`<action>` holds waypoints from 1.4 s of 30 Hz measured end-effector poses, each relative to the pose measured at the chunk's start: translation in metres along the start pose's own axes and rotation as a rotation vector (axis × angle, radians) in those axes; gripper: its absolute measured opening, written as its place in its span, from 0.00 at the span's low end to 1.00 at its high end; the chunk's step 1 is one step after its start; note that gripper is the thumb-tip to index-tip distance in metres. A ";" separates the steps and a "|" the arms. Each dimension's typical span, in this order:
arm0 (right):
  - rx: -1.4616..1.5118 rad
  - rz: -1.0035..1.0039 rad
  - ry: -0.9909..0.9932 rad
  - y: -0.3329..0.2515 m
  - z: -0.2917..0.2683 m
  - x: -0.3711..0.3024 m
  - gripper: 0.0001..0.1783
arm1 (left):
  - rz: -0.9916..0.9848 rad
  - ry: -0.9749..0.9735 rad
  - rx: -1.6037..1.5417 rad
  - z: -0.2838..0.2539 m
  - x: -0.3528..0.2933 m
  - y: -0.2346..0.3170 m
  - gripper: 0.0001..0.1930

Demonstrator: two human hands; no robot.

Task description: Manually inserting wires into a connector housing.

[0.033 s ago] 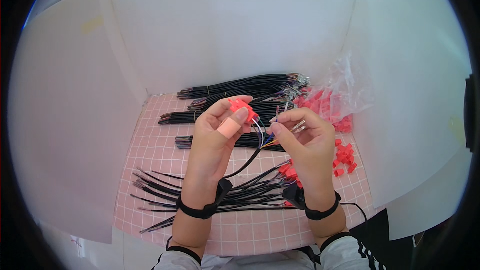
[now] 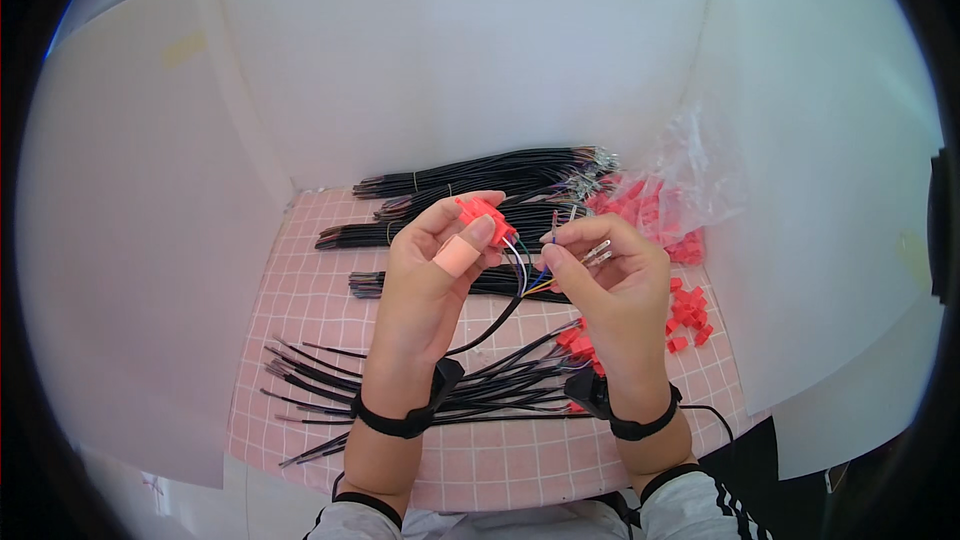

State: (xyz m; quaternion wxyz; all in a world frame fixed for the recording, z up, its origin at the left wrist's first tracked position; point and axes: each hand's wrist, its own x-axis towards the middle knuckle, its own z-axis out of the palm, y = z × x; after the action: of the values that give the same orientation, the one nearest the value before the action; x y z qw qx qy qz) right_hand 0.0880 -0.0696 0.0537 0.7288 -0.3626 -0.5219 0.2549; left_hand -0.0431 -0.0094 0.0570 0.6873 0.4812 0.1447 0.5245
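Observation:
My left hand (image 2: 445, 245) pinches a red plastic connector housing (image 2: 484, 220) between thumb and fingers, above the table. White and green wires run out of the housing into a black cable (image 2: 492, 328) that hangs below between my hands. My right hand (image 2: 605, 260) is closed on the loose coloured wires of that same cable, thumb against forefinger. Metal crimp terminals (image 2: 598, 253) on the wire ends stick out among its fingers. A gap separates these wires from the housing. A peach-coloured band wraps my left thumb.
Black cable bundles (image 2: 480, 168) lie across the back of the pink checked table (image 2: 450, 465). At right sit a clear bag (image 2: 690, 190) of red housings and several loose housings (image 2: 688, 310). Cables with red housings (image 2: 480, 395) lie under my forearms. White panels (image 2: 470, 50) enclose the table.

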 end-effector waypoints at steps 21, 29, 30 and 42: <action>-0.743 -0.301 0.015 -0.012 0.000 -0.012 0.08 | 0.043 0.002 0.152 0.006 -0.001 -0.004 0.16; -0.696 -0.296 0.031 -0.007 0.006 -0.015 0.07 | 0.058 0.029 0.162 0.007 -0.002 -0.007 0.15; -0.679 -0.308 0.043 -0.006 0.007 -0.015 0.07 | 0.058 0.028 0.162 0.007 -0.002 -0.007 0.15; -0.730 -0.515 0.095 0.004 0.008 -0.008 0.09 | 0.063 0.012 0.115 0.008 -0.002 -0.007 0.14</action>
State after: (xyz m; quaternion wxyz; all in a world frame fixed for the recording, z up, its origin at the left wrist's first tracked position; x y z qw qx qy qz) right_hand 0.0780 -0.0711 0.0471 0.6159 -0.4657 -0.6169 -0.1525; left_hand -0.0336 -0.0153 0.0546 0.6407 0.5212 0.1633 0.5396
